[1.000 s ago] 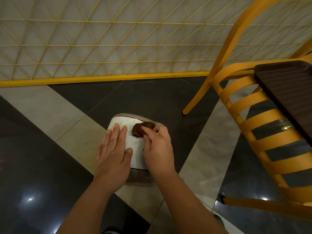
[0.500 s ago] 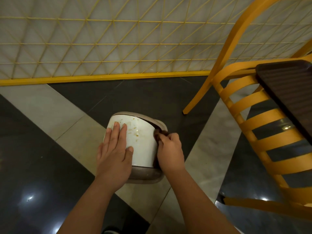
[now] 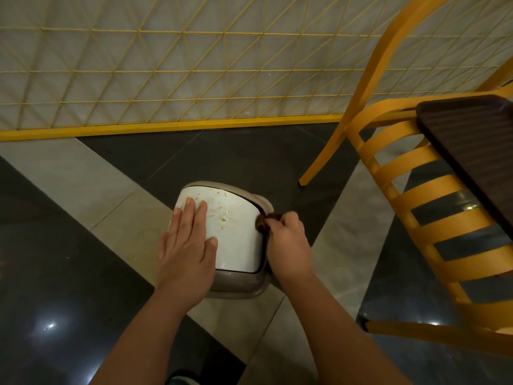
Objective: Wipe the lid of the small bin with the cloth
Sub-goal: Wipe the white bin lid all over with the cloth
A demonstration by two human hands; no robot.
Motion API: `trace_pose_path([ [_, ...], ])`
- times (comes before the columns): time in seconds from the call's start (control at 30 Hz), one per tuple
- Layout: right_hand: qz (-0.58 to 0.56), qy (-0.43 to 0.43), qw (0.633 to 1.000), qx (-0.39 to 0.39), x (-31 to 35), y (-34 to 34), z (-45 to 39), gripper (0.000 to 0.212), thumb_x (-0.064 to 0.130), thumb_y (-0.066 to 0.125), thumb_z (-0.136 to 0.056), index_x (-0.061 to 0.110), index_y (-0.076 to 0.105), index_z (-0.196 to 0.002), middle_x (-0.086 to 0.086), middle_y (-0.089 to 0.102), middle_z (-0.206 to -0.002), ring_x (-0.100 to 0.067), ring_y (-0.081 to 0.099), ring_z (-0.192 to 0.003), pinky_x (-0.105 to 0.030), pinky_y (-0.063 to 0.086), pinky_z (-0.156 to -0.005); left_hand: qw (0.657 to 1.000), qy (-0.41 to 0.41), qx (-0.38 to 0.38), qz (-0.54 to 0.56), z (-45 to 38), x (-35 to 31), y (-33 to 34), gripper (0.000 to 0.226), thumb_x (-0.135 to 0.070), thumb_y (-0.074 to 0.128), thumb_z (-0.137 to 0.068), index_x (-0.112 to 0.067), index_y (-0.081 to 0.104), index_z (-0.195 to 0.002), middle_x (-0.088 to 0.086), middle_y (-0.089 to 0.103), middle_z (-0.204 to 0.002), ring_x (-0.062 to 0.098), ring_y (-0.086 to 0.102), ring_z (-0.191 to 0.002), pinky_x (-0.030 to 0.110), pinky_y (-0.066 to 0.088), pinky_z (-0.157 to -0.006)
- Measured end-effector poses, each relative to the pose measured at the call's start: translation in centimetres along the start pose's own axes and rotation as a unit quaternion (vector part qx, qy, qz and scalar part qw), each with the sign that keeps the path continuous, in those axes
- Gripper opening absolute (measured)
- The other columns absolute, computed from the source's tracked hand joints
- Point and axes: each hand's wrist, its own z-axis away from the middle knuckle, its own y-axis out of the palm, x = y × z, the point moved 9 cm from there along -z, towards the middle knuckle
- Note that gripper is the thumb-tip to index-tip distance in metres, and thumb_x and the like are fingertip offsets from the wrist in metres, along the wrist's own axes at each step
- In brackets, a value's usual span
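Left hand (image 3: 187,250) lies flat, fingers straight, pressing the white lid (image 3: 234,232) at nine o'clock. The small bin (image 3: 238,287) sits on the floor (image 3: 55,259), open tile on its left side. At three o'clock the right hand (image 3: 288,245) pinches the brown cloth (image 3: 262,221) against the lid's edge. Yellow chair (image 3: 433,195) crowds the right. No writing is readable.

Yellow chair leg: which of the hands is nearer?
Right. The right hand, gripping the cloth, is beside the bin's right edge, nearer the yellow chair leg; the left hand lies flat on the lid.

Tiled floor (image 3: 83,195) carries small bin (image 3: 236,284), yellow chair (image 3: 416,218) legs.
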Motion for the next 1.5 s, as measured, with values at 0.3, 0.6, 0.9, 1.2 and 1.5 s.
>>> trace_pose_path([
  [0.3, -0.032, -0.082, 0.996, 0.002, -0.9, 0.9, 7.0, 0.019, 0.033, 0.044, -0.09, 0.042, 0.06, -0.095, 0.005, 0.051, -0.1, -0.016, 0.054, -0.082, -0.01, 0.045, -0.068, 1.0, -0.006, -0.02, 0.002, -0.1, -0.1, 0.0, 0.062, -0.033, 0.024, -0.099, -0.033, -0.014, -0.148, -0.012, -0.023, -0.155, 0.008, -0.022, -0.142, 0.037, -0.004, -0.115],
  [0.6, -0.104, -0.129, 0.985, -0.057, 4.7, -0.5, 2.4, 0.043, 0.02, 0.056, -0.094, 0.028, 0.049, -0.136, 0.007, 0.057, -0.124, -0.005, 0.05, -0.116, -0.025, 0.042, -0.103, 0.999, 0.01, -0.01, 0.035, -0.1, 0.2, 0.1, 0.061, -0.029, 0.026, -0.1, -0.037, -0.011, -0.148, -0.021, -0.024, -0.152, 0.001, -0.025, -0.139, 0.034, -0.006, -0.116],
  [0.9, -0.022, -0.225, 0.972, -0.059, 3.4, 0.2, 8.4, 0.031, 0.023, 0.053, -0.089, 0.031, 0.064, -0.116, 0.012, 0.059, -0.112, 0.002, 0.046, -0.105, -0.005, 0.036, -0.091, 0.997, 0.001, 0.0, 0.082, -0.4, 0.3, 0.0, 0.055, -0.03, 0.022, -0.101, -0.041, -0.005, -0.148, -0.021, -0.017, -0.155, -0.003, -0.023, -0.138, 0.032, -0.008, -0.115],
  [1.2, -0.049, -0.169, 0.98, -0.097, 6.3, -0.3, 0.0, 0.031, 0.012, 0.056, -0.092, 0.025, 0.066, -0.119, 0.003, 0.062, -0.12, -0.012, 0.05, -0.115, -0.021, 0.04, -0.102, 0.997, 0.003, -0.008, 0.076, -0.3, 0.5, 0.0, 0.056, -0.026, 0.024, -0.101, -0.039, -0.003, -0.149, -0.02, -0.016, -0.155, -0.002, -0.021, -0.139, 0.037, -0.002, -0.118],
  [1.5, -0.006, -0.231, 0.972, -0.042, 3.5, 0.7, 8.5, 0.035, 0.009, 0.066, -0.085, 0.03, 0.067, -0.113, 0.01, 0.064, -0.111, 0.006, 0.044, -0.105, -0.001, 0.032, -0.094, 1.0, 0.012, -0.01, 0.021, -0.1, 0.0, -0.4, 0.057, -0.027, 0.021, -0.1, -0.036, -0.01, -0.148, -0.015, -0.019, -0.156, 0.005, -0.022, -0.141, 0.034, -0.006, -0.116],
])
